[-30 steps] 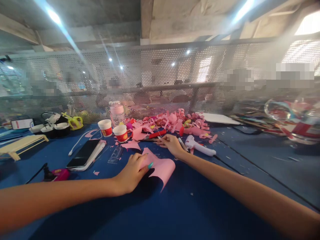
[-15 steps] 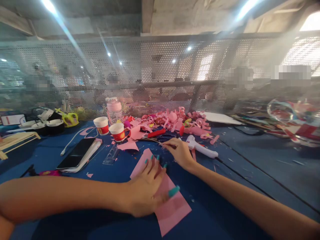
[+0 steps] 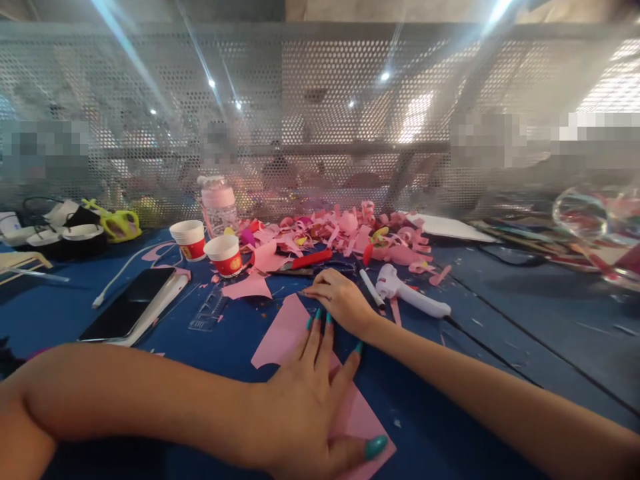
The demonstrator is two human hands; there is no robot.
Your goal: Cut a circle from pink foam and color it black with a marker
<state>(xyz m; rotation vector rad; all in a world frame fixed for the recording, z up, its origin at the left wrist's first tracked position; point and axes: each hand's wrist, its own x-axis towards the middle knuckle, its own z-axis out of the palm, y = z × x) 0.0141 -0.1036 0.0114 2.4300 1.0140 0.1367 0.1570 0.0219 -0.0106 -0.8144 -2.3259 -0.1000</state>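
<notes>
We rest our left hand (image 3: 305,408), spread wide, on the pink paper (image 3: 281,331) — our right hand (image 3: 343,303) bunches narrow beside its far end, holding what we cannot tell.

No text can be read, the gold mark (image 3: 233,263) on the nearer red-and-white cup (image 3: 223,255) being too small.

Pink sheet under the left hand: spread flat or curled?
Spread flat: the pink sheet lies on the blue table, the left hand splayed over it, its visible edges uncurled.
</notes>
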